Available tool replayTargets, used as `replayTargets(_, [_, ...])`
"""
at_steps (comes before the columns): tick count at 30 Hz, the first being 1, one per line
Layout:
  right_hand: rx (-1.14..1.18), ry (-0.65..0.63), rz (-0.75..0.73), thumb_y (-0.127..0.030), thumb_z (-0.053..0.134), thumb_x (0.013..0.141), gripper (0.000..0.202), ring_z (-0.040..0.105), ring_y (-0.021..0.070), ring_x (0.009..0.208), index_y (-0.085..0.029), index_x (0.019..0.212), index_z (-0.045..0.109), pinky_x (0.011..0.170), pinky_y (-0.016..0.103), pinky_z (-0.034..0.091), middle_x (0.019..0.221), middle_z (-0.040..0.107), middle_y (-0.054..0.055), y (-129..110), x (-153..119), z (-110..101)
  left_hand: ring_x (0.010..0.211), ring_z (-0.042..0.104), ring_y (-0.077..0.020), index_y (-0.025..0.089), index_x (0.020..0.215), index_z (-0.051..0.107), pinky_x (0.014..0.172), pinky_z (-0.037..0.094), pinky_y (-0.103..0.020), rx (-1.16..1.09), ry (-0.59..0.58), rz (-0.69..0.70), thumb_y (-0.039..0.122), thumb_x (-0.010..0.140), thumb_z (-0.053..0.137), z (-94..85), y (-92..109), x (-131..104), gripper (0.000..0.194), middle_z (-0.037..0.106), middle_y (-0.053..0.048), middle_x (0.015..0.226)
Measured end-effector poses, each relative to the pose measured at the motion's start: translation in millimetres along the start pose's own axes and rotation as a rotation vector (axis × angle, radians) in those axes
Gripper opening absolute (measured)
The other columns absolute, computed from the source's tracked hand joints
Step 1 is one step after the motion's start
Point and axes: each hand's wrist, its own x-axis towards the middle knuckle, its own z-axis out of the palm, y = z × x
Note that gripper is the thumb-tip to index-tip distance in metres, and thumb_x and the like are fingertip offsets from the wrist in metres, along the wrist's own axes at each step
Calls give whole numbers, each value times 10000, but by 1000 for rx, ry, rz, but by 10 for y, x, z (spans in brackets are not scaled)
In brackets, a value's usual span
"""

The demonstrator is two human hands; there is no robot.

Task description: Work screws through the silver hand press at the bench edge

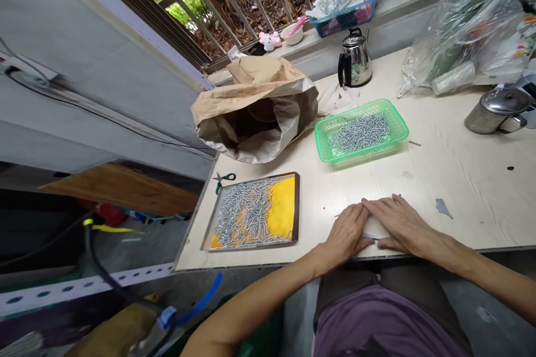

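Observation:
At the table's front edge, my left hand (pixel 348 230) and my right hand (pixel 400 224) meet over a small pale, thin, flat piece (pixel 376 227), perhaps plastic or paper. The fingertips touch at its far side, and both thumbs point at each other along its near side. Most of the piece is hidden under the fingers. Left of the hands lies a shallow tray (pixel 296 206) with a yellow bottom, holding many small silvery metal pins or screws (pixel 243 212). Beyond the hands, a green plastic basket (pixel 321 145) contains more such metal pieces (pixel 360 133).
Behind the tray, a brown paper bag (pixel 255 92) gapes open. Green-handled scissors (pixel 225 178) lie by the tray. A steel kettle (pixel 355 58), a steel pot (pixel 496 111) and a clear plastic bag (pixel 460 39) stand farther back. A grey scrap (pixel 443 207) lies to the right.

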Motion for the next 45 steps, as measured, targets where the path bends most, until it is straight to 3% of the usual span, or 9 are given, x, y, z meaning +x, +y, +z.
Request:
replayTargets(4, [-43, -23, 48, -366, 776, 631, 768, 531, 315, 1015, -112, 1278, 449, 857, 432, 435, 1115, 591, 166, 83, -66, -43, 1047, 503, -290, 115, 1339, 319, 907, 464, -457, 38, -86, 21, 366, 749, 711, 3, -29, 188, 751, 515, -159, 1208])
replayTargets(11, [-40, -6, 51, -120, 538, 841, 86, 525, 211, 780, -160, 890, 597, 695, 322, 415, 823, 587, 67, 46, -42, -107, 881, 507, -223, 158, 965, 568, 782, 483, -370, 8, -76, 32, 333, 907, 519, 63, -17, 320, 190, 571, -69, 905])
replayTargets(18, [-96, -4, 99, -156, 548, 858, 65, 530, 205, 784, -162, 884, 608, 696, 319, 395, 827, 607, 66, 99, 46, -133, 905, 546, -225, 156, 1009, 577, 794, 504, -380, 14, -3, -15, 355, 923, 485, 78, -38, 375, 236, 607, -78, 923])
replayTargets(23, [-55, -104, 71, -446, 764, 663, 637, 532, 278, 950, -133, 1173, 544, 758, 366, 420, 1071, 608, 132, 273, 87, -292, 1229, 475, -298, 98, 1262, 448, 1002, 441, -471, 49, 244, 24, 284, 926, 483, 272, 104, 126, 386, 505, -199, 1303])
replayTargets(29, [-111, -83, 55, -266, 506, 897, 171, 535, 215, 856, -179, 960, 639, 733, 335, 364, 912, 637, 87, 426, 274, -295, 1299, 442, -278, 141, 1314, 429, 1062, 399, -500, -42, 263, 72, 281, 949, 425, 525, 313, -120, 392, 540, -175, 1313])
replayTargets(32, [-185, -69, 103, -198, 467, 911, 206, 527, 213, 849, -181, 821, 652, 765, 361, 331, 862, 652, 72, 430, 466, -328, 1270, 478, -266, 136, 1297, 446, 1083, 371, -509, -93, 281, 51, 288, 943, 435, 545, 335, -122, 385, 589, -160, 1249])
replayTargets(36, [-182, -64, 102, -162, 498, 887, 177, 517, 215, 863, -193, 885, 672, 758, 358, 325, 883, 651, 71, 205, 655, -357, 1285, 460, -275, 128, 1317, 429, 1085, 359, -525, -127, 281, 25, 301, 932, 456, 533, 324, -65, 423, 578, -172, 1259])
replayTargets(39, [-41, -104, -126, -207, 585, 850, 132, 496, 212, 943, -254, 927, 680, 735, 325, 338, 996, 629, 55, -109, 740, -245, 1201, 534, -287, 100, 1242, 508, 1004, 454, -482, -124, 261, 44, 314, 931, 448, 521, 357, -76, 382, 628, -183, 1161])
replayTargets(45, [-153, -86, -429, -46, 552, 810, 201, 504, 199, 941, -186, 694, 637, 696, 320, 348, 837, 623, 44, -469, 853, 219, 824, 650, -171, 170, 1025, 652, 793, 542, -278, -77, 288, 273, 261, 939, 441, 241, 364, -552, 246, 692, -76, 845])
